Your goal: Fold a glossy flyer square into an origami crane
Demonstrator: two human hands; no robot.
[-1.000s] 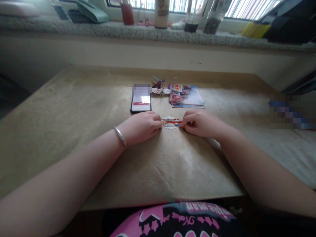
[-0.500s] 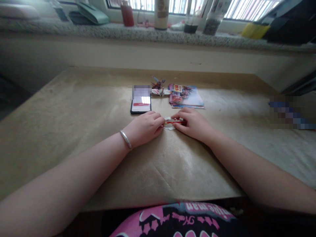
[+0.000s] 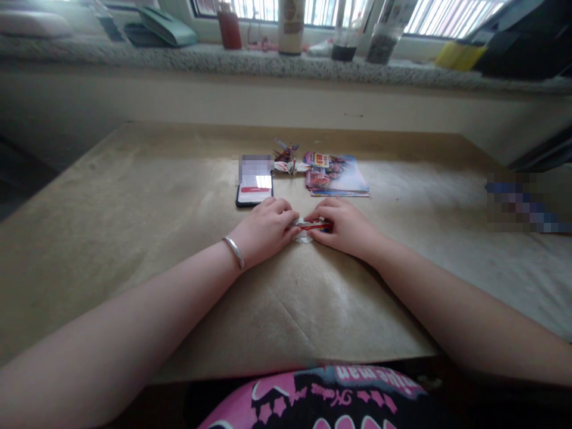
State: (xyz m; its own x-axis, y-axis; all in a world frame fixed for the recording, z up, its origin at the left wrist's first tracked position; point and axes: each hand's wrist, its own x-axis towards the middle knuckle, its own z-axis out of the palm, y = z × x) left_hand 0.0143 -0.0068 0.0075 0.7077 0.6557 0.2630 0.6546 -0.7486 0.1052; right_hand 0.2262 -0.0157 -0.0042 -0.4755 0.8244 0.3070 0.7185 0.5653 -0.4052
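A small piece of folded paper [image 3: 305, 238], white with red printed parts, lies low over the table between my two hands. My left hand [image 3: 271, 223] pinches its left end, thumb and fingers pressed together. The fingers of my right hand [image 3: 342, 223] are curled round the right end, thumb in front and forefinger behind. Much of the paper is hidden under the fingers. Just beyond my left hand lies a phone [image 3: 255, 193] with its screen lit. Behind my right hand is a stack of printed paper sheets [image 3: 348, 173].
A bunch of folded coloured paper [image 3: 288, 161] lies between the phone and the stack. The table [image 3: 147, 196] has a tan cover. A blurred blue strip [image 3: 522, 205] lies at its right edge. Bottles [image 3: 230, 27] and jars stand on the stone sill [image 3: 179, 56] behind.
My left hand has shifted slightly right and the right hand slightly left, so the fingers are closer together. The paper's front flap shows a little lower, with its red strip tilted.
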